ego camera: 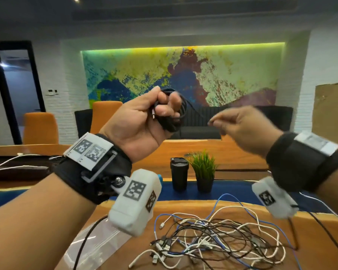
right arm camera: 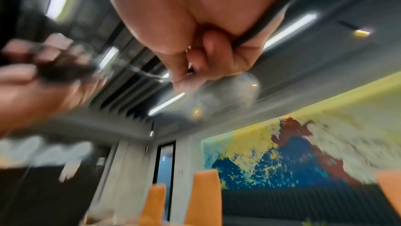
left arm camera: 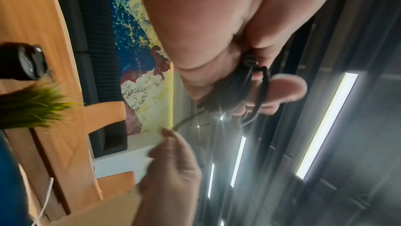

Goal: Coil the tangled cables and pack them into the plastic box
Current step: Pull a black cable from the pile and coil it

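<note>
A long orange-brown wooden table (ego camera: 232, 151) with a blue strip down its middle fills this meeting room, and a bright yellow, blue and red abstract mural (ego camera: 181, 75) glows on the far white brick wall. Both hands are raised above the tabletop. The left hand (ego camera: 142, 121) has its fingers curled round a thin black cable (ego camera: 176, 117) wound into a small bundle of loops, palm turned toward the person's face; a plug tip sticks out of the bundle beside the fingers. One loose strand of that cable runs from the bundle across to the right hand (ego camera: 242, 127), just beside it, where thumb and fingertips pinch the strand; that hand is blurred. Below both hands, on the near part of the table, lies a tangled heap of white, black and blue cables (ego camera: 219, 238), loops crossing every way, plugs clustered at its left edge. Under the left wrist sits a clear plastic box (ego camera: 98, 248). Beyond the hands stand a black lidded travel mug (ego camera: 179, 173) and, just beside it, a small green grass plant in a black pot (ego camera: 203, 172).
</note>
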`<state>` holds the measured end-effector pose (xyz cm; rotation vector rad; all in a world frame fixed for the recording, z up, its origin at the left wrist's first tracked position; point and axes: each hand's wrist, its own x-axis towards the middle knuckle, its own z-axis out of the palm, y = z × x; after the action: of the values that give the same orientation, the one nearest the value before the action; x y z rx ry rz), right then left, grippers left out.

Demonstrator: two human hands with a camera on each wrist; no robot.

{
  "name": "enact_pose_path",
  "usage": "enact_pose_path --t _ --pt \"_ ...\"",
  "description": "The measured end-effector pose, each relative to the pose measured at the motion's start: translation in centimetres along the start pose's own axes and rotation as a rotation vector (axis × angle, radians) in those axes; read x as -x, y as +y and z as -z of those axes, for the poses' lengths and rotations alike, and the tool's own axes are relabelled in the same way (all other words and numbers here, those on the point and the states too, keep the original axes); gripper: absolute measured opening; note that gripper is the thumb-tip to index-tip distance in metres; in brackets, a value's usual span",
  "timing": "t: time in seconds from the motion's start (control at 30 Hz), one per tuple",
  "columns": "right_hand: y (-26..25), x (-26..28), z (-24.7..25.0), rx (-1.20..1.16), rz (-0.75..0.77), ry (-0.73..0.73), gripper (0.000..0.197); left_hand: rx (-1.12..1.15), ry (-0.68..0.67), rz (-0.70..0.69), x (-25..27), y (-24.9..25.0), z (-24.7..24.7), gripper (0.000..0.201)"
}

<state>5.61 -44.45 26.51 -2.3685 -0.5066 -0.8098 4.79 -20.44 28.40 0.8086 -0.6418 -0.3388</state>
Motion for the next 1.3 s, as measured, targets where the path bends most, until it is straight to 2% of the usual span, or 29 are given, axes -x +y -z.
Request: enact_pose_path --t 0.07,0.1,0.17,0.23,0.27,0.3,0.37,0.47,0.53,0.6,0.67,0.77,0.87,0.97,1.03,1.1,1.2,1.3 --pt "-0.4 1.5 -1.9 0.169 0.092 -0.217 0.02 -0.063 0.026 -0.084 -0.5 -0.7 -0.9 0.03" --pt "-0.9 2.1 -2.7 0.237 0.157 -0.3 0.02 -0.182 0.055 -0.139 -0.8 -1.2 -1.1 0.029" --pt "-2.2 2.7 -3.3 0.318 0.271 -0.387 0.02 -0.67 0.126 -0.276 -1.3 -2.3 -1.0 0.028" --pt "-3.5 2.8 -2.4 0.345 0.361 -0.378 0.018 -1.315 0.057 -0.387 -1.3 -3.5 -0.1 0.034" --pt "-4.1 2.7 -1.7 0.351 0.397 -0.354 0.018 -1.531 0.001 -0.401 -1.3 -4.0 0.6 0.032" --pt "-4.5 2.6 -1.0 0.332 0.41 -0.314 0.017 -1.64 -0.029 -0.387 -1.2 -4.2 1.2 0.027" --pt "-4.6 2.0 0.5 0.254 0.385 -0.19 0.015 -1.582 -0.04 -0.309 -0.9 -4.6 2.1 0.026" --pt "-3.6 1.0 1.2 0.174 0.329 -0.015 0.014 -1.076 0.011 -0.048 -0.2 -5.1 1.8 0.027" --pt "-2.9 0.7 0.5 0.115 0.279 0.015 0.014 -0.822 0.012 0.072 0.3 -5.6 1.1 0.029" --pt "-2.4 0.8 -0.9 -0.013 0.229 0.026 0.013 -0.652 -0.005 0.109 0.5 -5.7 0.7 0.026" --pt "-2.0 1.0 -1.8 -0.271 0.113 -0.01 0.018 -0.51 0.016 0.141 0.6 -5.6 0.9 0.028" --pt "-2.6 1.9 -2.2 -0.695 -0.12 -0.202 0.031 -0.362 0.001 0.181 0.4 -5.4 1.4 0.03" --pt "-3.4 2.6 -2.2 -0.816 -0.102 -0.297 0.03 -0.391 -0.078 0.158 0.5 -5.4 1.5 0.031" --pt "-3.3 2.2 -1.8 -0.715 -0.043 -0.322 0.029 -0.629 -0.073 0.149 0.5 -4.9 1.6 0.028" --pt "-2.7 1.7 -1.8 -0.459 0.032 -0.317 0.026 -0.849 -0.024 0.164 0.5 -4.6 1.8 0.026" --pt "-2.4 1.2 -2.1 -0.197 0.088 -0.299 0.023 -0.929 0.006 0.187 0.7 -4.6 2.0 0.026" --pt "-2.6 0.8 -2.7 -0.046 0.14 -0.244 0.018 -0.747 0.072 0.172 0.8 -5.4 2.0 0.028" --pt "-2.6 0.6 -3.1 -0.039 0.189 -0.154 0.014 -0.478 0.119 0.161 1.0 -5.9 1.7 0.025"
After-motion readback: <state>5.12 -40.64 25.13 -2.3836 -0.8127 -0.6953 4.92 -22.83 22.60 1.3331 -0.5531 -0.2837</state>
